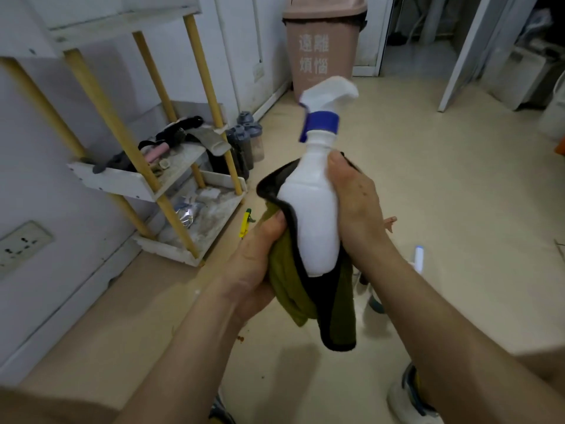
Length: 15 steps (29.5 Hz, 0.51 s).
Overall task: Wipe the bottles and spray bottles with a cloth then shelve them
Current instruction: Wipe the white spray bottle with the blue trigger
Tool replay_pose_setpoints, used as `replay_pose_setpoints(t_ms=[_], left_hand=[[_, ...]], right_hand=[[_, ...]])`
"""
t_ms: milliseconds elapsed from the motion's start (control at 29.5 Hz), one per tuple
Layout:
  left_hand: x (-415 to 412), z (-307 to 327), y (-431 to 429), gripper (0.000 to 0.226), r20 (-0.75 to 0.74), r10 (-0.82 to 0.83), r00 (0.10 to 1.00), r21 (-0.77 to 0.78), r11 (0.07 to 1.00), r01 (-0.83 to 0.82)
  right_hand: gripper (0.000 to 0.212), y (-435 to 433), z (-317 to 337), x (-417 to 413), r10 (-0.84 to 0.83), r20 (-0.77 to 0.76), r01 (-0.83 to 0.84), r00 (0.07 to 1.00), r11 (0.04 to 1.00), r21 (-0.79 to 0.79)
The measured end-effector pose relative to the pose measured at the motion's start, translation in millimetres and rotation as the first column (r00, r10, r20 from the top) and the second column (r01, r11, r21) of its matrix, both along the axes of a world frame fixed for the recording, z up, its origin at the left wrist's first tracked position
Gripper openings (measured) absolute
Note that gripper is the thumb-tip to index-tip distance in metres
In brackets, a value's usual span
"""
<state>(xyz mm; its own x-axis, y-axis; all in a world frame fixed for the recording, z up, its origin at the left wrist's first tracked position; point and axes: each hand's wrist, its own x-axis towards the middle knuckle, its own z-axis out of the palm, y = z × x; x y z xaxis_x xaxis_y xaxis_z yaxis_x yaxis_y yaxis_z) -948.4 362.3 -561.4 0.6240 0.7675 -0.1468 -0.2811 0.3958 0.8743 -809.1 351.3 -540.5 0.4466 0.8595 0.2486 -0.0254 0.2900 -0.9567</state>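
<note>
A white spray bottle [312, 209] with a blue collar and white trigger head is held upright in the middle of the view. An olive-green cloth with a black edge [330, 304] wraps its back and underside. My left hand [260, 264] grips the cloth against the bottle's lower left side. My right hand [354, 209] is curled round the bottle's right side, thumb near the shoulder. The white shelf rack with yellow posts [159, 185] stands to the left by the wall.
Dark grey bottles [244, 142] stand on the floor beside the rack. A pink bin [321, 47] is at the back. A yellow-green object [245, 223] lies on the floor by the rack, another spray bottle [417, 258] stands below my right wrist, and my shoes [409, 396] are at the bottom.
</note>
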Motion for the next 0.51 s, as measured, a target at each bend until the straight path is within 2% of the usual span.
replay_pose_setpoints(t_ms=[68,136,169,203,237,271,305,339,407,474,508], left_hand=[[-5.7,-3.5,2.0,0.082,-0.058,0.088,0.994,0.045,0.995,-0.086],[-6.7,-3.2,3.1,0.072,-0.167,0.235,0.958,0.176,0.963,-0.205],[-5.7,-2.3,2.9,0.070,-0.222,0.306,0.926,0.247,0.936,-0.251],[-4.1,-3.1,3.2,0.068,-0.273,0.375,0.886,0.318,0.905,-0.284],[-2.2,-2.5,2.3,0.061,-0.314,0.439,0.842,0.384,0.869,-0.310],[-0.7,-2.4,1.7,0.053,-0.346,0.502,0.793,0.459,0.827,-0.324],[0.4,-2.1,1.2,0.047,-0.380,0.559,0.737,0.541,0.780,-0.313],[0.0,-3.7,1.7,0.046,-0.408,0.607,0.682,0.626,0.730,-0.275],[-2.5,-5.8,1.1,0.044,-0.412,0.667,0.621,0.738,0.644,-0.202],[-7.7,-5.6,0.2,0.035,-0.370,0.724,0.583,0.810,0.559,-0.179],[-10.5,-4.7,0.4,0.035,-0.349,0.751,0.560,0.838,0.518,-0.172]], right_hand=[[0.057,3.4,-4.1,1.8,-0.045,0.334,0.050,0.942,0.999,-0.008],[0.053,6.7,-13.3,6.4,-0.086,0.621,0.166,0.779,0.984,-0.072],[0.049,6.7,-16.2,6.1,-0.100,0.706,0.248,0.701,0.963,-0.110],[0.046,6.0,-16.6,4.4,-0.098,0.733,0.292,0.673,0.946,-0.142],[0.043,4.8,-15.4,2.0,-0.069,0.702,0.279,0.709,0.941,-0.190],[0.043,3.4,-12.9,-1.4,-0.003,0.593,0.197,0.805,0.945,-0.262],[0.045,2.2,-9.2,-6.4,0.084,0.402,0.061,0.912,0.940,-0.335],[0.048,1.0,-7.0,-13.1,0.163,0.195,-0.075,0.967,0.916,-0.393],[0.050,-1.0,-10.0,-23.1,0.204,-0.128,-0.240,0.971,0.874,-0.423],[0.053,-1.9,-14.3,-23.0,0.166,-0.418,-0.331,0.893,0.872,-0.360],[0.053,-2.2,-16.0,-20.5,0.146,-0.517,-0.357,0.843,0.871,-0.337]])
